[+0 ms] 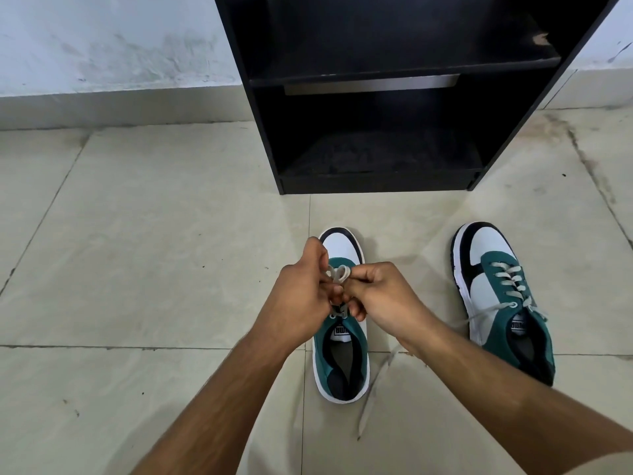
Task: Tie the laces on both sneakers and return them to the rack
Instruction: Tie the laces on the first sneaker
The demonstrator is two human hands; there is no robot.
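Near sneaker (340, 323) on the tiled floor (154, 234), straight out from the open front of the black rack (394, 97), toe towards the rack, heel towards the person. Grey laces (337, 274) gathered into small loops above the tongue, pinched between both hands. Left hand (301, 296) over the sneaker's left side, fingers curled shut on one loop. Right hand (383, 299) over its right side, thumb and forefinger closed on the other loop, remaining fingers folded in below. Knot itself mostly hidden behind the knuckles; perhaps half formed, hard to say. One loose lace end (375, 389) trailing from under the right wrist across the floor, away from the rack.

Second sneaker (503, 299) to the right of the first, well apart from it, also in front of the rack but off towards its right corner, toe angled slightly left. Its laces (510, 279) threaded through the eyelets, ends untied, one running out sideways towards the right forearm.

Rack standing against the pale wall (102, 46), two shelves in view. Metal strip under the upper shelf's front edge.
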